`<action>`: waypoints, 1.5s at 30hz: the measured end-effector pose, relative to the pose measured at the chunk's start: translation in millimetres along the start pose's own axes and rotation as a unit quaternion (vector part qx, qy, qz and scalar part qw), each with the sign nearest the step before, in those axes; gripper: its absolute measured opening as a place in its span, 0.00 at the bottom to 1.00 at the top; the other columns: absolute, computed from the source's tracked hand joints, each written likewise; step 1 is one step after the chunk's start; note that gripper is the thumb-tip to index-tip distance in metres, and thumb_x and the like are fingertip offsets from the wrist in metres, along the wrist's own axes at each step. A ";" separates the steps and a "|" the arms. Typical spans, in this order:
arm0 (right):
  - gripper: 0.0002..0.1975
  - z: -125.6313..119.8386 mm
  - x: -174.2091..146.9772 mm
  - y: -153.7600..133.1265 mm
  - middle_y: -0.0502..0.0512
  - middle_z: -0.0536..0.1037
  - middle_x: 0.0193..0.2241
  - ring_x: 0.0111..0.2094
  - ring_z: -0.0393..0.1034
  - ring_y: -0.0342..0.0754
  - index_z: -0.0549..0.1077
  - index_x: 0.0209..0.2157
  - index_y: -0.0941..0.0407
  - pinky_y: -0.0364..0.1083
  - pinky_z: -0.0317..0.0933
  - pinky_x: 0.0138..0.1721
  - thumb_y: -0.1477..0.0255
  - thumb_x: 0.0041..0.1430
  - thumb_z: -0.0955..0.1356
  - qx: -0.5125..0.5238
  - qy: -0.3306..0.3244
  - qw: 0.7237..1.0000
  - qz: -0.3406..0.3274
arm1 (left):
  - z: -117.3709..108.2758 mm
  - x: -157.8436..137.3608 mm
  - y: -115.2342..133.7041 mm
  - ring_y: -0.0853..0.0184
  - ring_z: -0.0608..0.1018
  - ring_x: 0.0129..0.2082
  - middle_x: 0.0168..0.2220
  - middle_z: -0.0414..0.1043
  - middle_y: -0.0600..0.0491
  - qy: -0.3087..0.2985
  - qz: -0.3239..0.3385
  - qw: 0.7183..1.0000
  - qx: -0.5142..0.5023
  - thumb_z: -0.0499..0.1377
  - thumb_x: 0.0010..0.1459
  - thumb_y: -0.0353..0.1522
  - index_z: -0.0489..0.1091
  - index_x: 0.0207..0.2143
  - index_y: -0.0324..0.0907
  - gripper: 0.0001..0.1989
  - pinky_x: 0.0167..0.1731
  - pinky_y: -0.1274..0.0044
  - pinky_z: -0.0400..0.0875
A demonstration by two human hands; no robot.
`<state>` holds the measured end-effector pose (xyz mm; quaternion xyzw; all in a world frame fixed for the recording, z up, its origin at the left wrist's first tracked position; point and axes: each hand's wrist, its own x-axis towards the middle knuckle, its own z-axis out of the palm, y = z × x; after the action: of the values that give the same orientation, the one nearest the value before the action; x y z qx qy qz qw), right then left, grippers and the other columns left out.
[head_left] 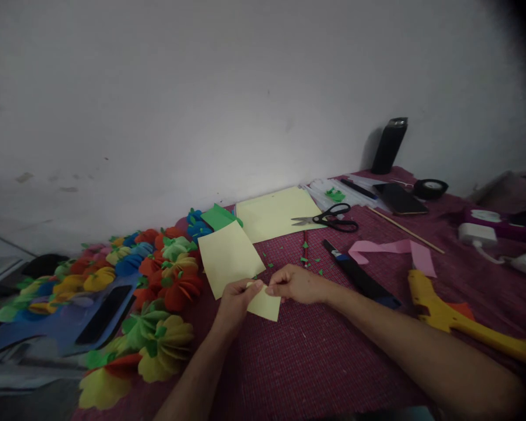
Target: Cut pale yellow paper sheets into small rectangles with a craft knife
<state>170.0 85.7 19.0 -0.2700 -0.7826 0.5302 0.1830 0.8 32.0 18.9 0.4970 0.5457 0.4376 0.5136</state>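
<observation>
Paper slip (265, 305), pale yellow, at lower centre of frame. Left hand (236, 299): grip pinched, thumb to finger, on its upper left edge. Right hand (294, 284): grip pinched likewise, upper right edge. Larger yellow sheet (228, 257) just above left hand; scissors (328, 220) on bench (284, 368), right of centre.

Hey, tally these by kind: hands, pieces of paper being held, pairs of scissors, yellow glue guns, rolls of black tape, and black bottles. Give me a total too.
Hands, left hand and right hand: 2
Held paper: 1
Scissors: 1
Yellow glue gun: 1
Black tape roll: 1
Black bottle: 1
Total: 7
</observation>
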 end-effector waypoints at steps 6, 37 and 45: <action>0.16 -2.9 -0.5 -0.7 0.47 0.66 0.16 0.17 0.55 0.38 0.71 0.23 0.60 0.38 0.48 0.19 0.61 0.51 0.62 0.027 -0.006 0.999 0.015 | -1.9 -0.7 1.9 0.72 0.66 0.16 0.17 0.68 0.53 -0.009 -0.025 0.999 -0.032 0.56 0.48 0.43 0.73 0.25 0.34 0.18 0.18 0.81 0.55; 0.16 -11.1 0.1 0.2 0.51 0.71 0.21 0.22 0.63 0.40 0.72 0.26 0.60 0.39 0.55 0.23 0.60 0.50 0.63 0.040 0.017 0.998 0.043 | -10.0 -1.0 6.8 0.72 0.68 0.18 0.18 0.70 0.54 0.062 -0.026 0.997 -0.027 0.63 0.39 0.38 0.74 0.24 0.37 0.13 0.19 0.81 0.58; 0.13 0.8 -0.2 -4.1 0.44 0.57 0.14 0.17 0.48 0.36 0.67 0.19 0.60 0.38 0.43 0.18 0.66 0.49 0.63 -0.007 0.042 0.999 0.007 | 4.2 -0.6 -6.5 0.72 0.68 0.18 0.20 0.70 0.55 0.024 -0.017 0.999 -0.027 0.62 0.41 0.39 0.73 0.27 0.37 0.13 0.19 0.82 0.57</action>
<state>168.8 83.9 22.4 -0.2981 -0.7761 0.5144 0.2101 4.4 30.4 12.2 0.4630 0.5539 0.4556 0.5208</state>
